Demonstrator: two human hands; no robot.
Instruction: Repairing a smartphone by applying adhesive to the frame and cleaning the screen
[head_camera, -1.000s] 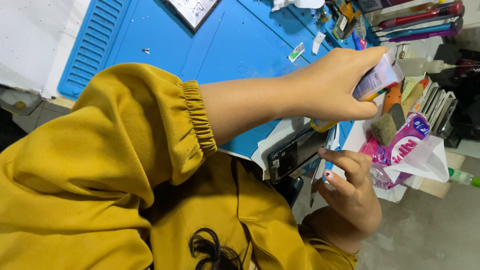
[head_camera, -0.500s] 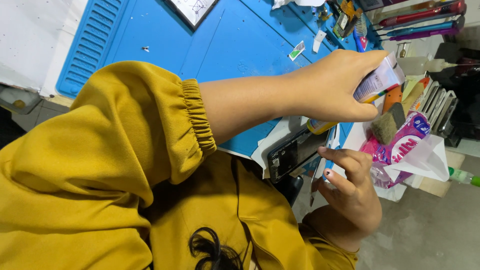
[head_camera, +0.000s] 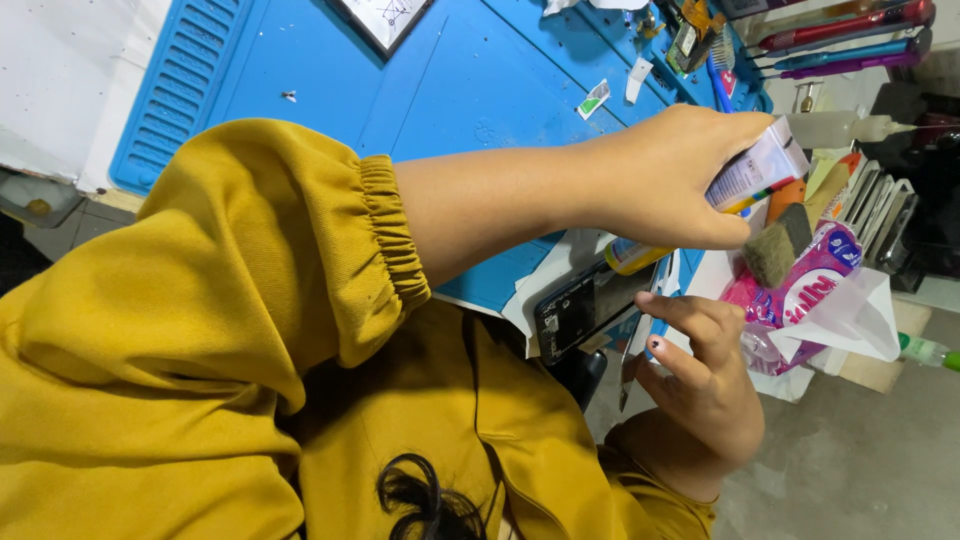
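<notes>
Fingers of our left hand (head_camera: 665, 175) are wrapped tight around a small white box (head_camera: 757, 170), which juts out past the knuckles above a brush (head_camera: 773, 250). Our right hand (head_camera: 700, 385) has its fingers loosely spread, empty, just beside a dark phone (head_camera: 580, 305) at the blue mat's (head_camera: 470, 80) edge.

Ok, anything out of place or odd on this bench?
The black phone lies tilted and overhangs the near edge of the blue mat, beside the right hand. Small paper scraps are strewn on the mat. The left hand grips a small box. Nothing looks spilled.
</notes>
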